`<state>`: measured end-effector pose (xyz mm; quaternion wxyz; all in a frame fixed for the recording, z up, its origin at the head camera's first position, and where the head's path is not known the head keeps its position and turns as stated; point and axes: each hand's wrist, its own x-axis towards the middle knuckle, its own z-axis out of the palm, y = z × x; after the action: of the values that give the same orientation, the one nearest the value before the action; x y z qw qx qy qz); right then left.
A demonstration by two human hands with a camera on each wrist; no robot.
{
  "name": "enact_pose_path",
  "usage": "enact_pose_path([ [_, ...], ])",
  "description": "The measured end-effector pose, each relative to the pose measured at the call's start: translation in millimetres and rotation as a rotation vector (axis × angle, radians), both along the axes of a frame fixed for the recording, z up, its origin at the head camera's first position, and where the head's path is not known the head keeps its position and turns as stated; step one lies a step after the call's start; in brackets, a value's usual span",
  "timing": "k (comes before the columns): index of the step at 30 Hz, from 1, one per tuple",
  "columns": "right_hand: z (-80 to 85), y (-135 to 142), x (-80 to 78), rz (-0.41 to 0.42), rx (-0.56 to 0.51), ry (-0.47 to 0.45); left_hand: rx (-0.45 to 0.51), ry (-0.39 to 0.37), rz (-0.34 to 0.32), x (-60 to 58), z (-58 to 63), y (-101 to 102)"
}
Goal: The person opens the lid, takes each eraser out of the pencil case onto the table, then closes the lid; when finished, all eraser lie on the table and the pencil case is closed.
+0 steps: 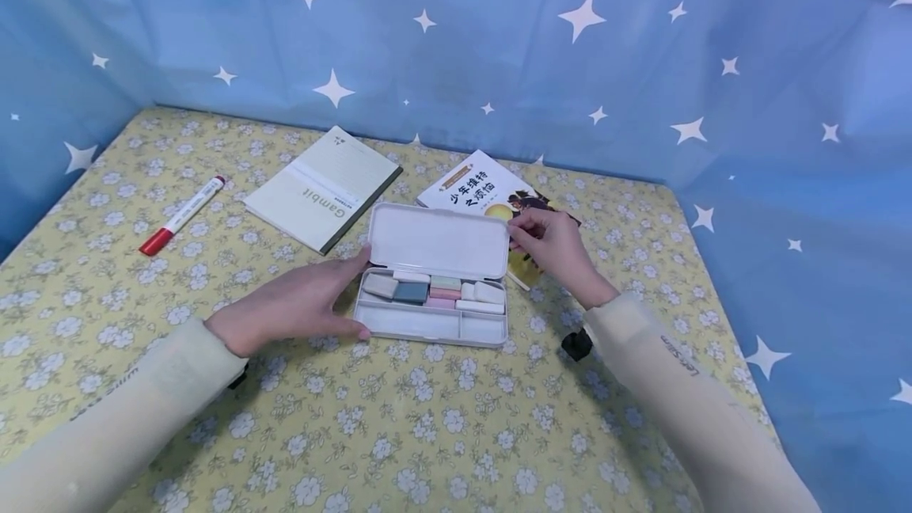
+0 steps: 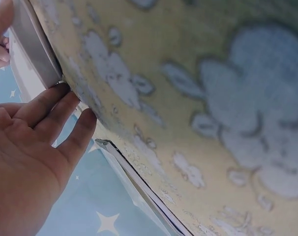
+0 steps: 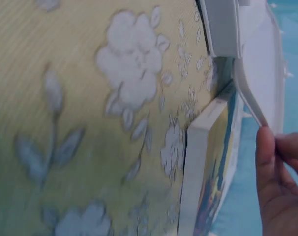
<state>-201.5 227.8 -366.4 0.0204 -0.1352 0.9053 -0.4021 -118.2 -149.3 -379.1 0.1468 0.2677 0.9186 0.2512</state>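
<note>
White case (image 1: 408,326) lay open near the middle of the flowered tabletop (image 1: 427,426), hinged side toward twelve o'clock, lid (image 1: 439,240) raised along that side. Left hand (image 1: 302,303) at nine o'clock, grasping that end of the case: thumb at the near corner, fingers by the far one. Right hand (image 1: 559,250) between two and three, pinching the lid's edge. Small blocks (image 1: 411,292), grey, white, green and pink, sat in the twelve o'clock row. Judged the step to be working the lid on its hinged side; direction could not be told. Good handling seemed to call for a light, even arc from the right fingertips, no twist, since the pinch bore on one end only. Left hand likely needed just enough pressure to stop the base sliding or tipping, fingertips out of the lid's path. Illustrated book (image 1: 463,184) at one o'clock lay close behind the lid; leaning it farther that way risked a snag. Blocks looked loose, so a jolt might have shifted them. Notebook (image 1: 324,188) at ten and red-capped marker (image 1: 187,214) farther out, just past nine, posed little hindrance.
</note>
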Motion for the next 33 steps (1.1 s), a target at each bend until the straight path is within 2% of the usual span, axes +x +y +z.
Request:
enact_pose_path([
  [4,3.9,4,8.1,0.013,0.072,0.014,-0.015,0.001,-0.003,-1.0,-1.0,-1],
  [8,5.2,5,19.1,0.058,0.151,0.098,-0.019,0.016,-0.006,-0.6,-1.3,-2],
  [10,6.2,5,24.3,0.113,0.167,0.133,-0.016,0.023,-0.005,-0.6,-1.1,-2],
  [13,7.9,5,30.8,0.249,0.186,0.137,-0.015,0.025,0.000,-0.2,-0.6,-1],
  [16,9.0,3,36.6,0.372,0.223,0.079,-0.017,0.021,0.001,0.3,0.0,-1],
  [19,8.8,1,41.7,0.446,0.277,0.026,-0.020,0.018,0.001,0.8,0.1,0],
  [24,8.2,-2,46.6,0.493,0.325,-0.004,-0.024,0.019,0.004,0.6,0.4,0],
  [33,8.4,-4,48.7,0.498,0.355,0.000,-0.019,0.025,0.004,0.5,-0.8,0],
])
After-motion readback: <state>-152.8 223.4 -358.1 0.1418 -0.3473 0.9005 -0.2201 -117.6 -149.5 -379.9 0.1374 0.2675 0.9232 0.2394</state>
